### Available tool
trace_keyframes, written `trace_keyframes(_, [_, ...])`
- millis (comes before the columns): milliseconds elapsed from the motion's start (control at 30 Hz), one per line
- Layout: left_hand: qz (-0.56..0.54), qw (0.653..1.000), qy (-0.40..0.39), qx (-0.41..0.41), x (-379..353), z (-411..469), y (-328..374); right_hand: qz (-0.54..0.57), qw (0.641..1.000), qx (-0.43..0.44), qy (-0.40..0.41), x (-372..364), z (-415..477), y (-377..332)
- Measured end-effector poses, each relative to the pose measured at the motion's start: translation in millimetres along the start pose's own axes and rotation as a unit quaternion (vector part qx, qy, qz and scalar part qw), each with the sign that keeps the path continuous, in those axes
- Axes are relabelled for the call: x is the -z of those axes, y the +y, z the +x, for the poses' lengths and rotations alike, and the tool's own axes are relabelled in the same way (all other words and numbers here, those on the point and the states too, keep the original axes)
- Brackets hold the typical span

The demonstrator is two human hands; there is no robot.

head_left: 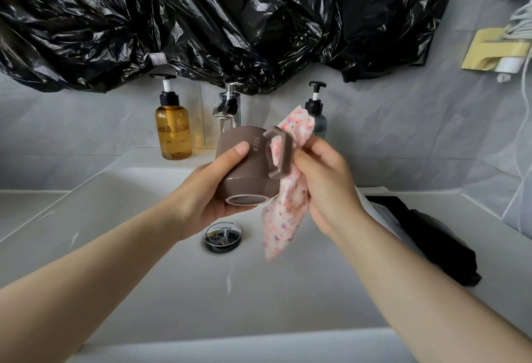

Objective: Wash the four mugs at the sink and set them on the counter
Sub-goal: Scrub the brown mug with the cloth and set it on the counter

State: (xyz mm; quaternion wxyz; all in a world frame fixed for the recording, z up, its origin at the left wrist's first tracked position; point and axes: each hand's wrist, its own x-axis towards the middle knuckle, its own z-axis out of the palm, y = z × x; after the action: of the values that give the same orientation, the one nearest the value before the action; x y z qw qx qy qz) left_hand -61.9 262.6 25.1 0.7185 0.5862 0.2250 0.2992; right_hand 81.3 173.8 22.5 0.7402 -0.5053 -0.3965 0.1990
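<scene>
The left hand (213, 187) is wrapped round the body of a glossy brown ceramic mug (244, 166). It holds the mug tipped on its side above the basin, foot ring toward the person and thumb lying across the wall beside the word "Nice". The right hand (325, 187) is closed on a pink speckled washing cloth (285, 212), pinching it against the mug's squared handle (277, 155). Cloth shows inside the handle loop, though whether it passes right through is hard to tell.

The step looks like scrubbing the handle. It would go best with the left grip firm on the slippery glaze and the cloth worked back and forth inside the loop and at its joints. The mug should then be turned so the rim and inside get wiped too.

Below the hands lie the white rectangular sink (144, 247) and its chrome drain plug (222, 236). Beyond them stand a chrome tap (229, 106), an amber pump bottle (173, 129) to the left hand's side and a dark pump bottle (316, 115) behind the cloth. Right of the right hand, a folded black cloth (431, 238) lies on the grey worktop (501, 270). Black plastic sheeting (201, 17) hangs above. No other mugs are in view.
</scene>
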Motion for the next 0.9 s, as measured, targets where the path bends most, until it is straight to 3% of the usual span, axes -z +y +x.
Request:
trace_keyframes(100, [-0.005,1.000,-0.004,0.011,0.0,0.5,1.0,-0.041,0.999,-0.002,-0.013,2.5,-0.4,-0.5])
trace_keyframes(200, [-0.003,1.000,-0.011,0.014,-1.0,-0.3,0.7,-0.091,0.995,0.030,0.026,-0.6,1.5,3.9])
trace_keyframes(333, [-0.018,0.999,-0.021,0.018,-4.8,-3.5,-2.5,-0.068,0.996,0.007,0.058,-1.3,3.6,6.2])
trace_keyframes(500, [-0.075,0.995,0.058,-0.008,3.1,3.1,5.5,-0.079,0.997,0.007,-0.025,-4.0,-6.4,9.3])
trace_keyframes(633, [-0.101,0.993,0.055,-0.011,10.2,3.0,8.5,-0.055,0.996,0.016,-0.064,-9.3,-10.4,7.5])
trace_keyframes(767, [-0.080,0.997,0.021,0.004,6.1,2.1,7.3,-0.077,0.996,0.039,-0.011,-9.0,-6.3,7.1])
trace_keyframes(900, [-0.069,0.996,-0.023,0.042,2.4,1.2,-0.8,-0.075,0.995,-0.024,0.059,-4.3,5.6,12.9])
